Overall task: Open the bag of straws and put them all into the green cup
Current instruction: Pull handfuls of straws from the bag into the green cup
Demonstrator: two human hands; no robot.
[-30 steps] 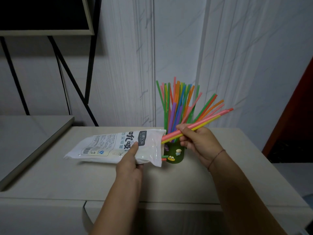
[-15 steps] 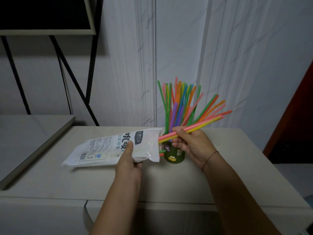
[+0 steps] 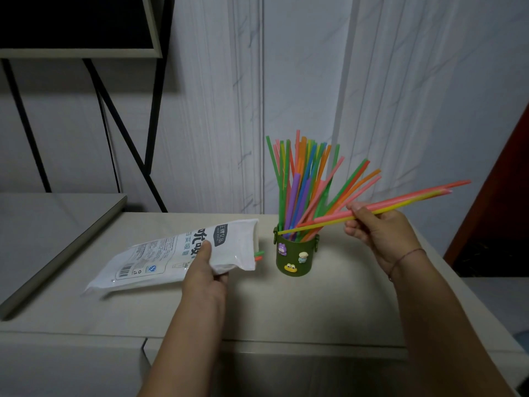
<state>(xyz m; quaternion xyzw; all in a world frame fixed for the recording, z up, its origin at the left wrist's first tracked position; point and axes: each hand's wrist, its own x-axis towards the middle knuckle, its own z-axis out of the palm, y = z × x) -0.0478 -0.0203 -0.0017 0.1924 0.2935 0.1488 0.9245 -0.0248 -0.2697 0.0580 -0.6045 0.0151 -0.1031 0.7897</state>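
Observation:
A white straw bag (image 3: 171, 256) lies tilted on the beige tabletop (image 3: 286, 305), its open mouth facing right. My left hand (image 3: 204, 272) grips it near that mouth, thumb on top. Two straw ends (image 3: 259, 255), green and orange, poke out of the opening. The green cup (image 3: 296, 257), decorated with small cartoon figures, stands just right of the bag and holds several colourful straws (image 3: 300, 184) fanned upward. My right hand (image 3: 375, 227) pinches a small bundle of pink and yellow straws (image 3: 412, 200), fully clear of the bag, their left tips over the cup's rim.
A white panelled wall (image 3: 315, 96) rises directly behind the cup. A black metal stand (image 3: 128, 124) with a framed dark panel is at the upper left. A lower grey surface (image 3: 43, 230) adjoins the table's left side. A red-brown door edge (image 3: 503, 190) is at the right.
My right hand has pulled the pink and yellow straws out of the bag and moved right, so their tips now reach the cup. The bag has sunk slightly in my left hand.

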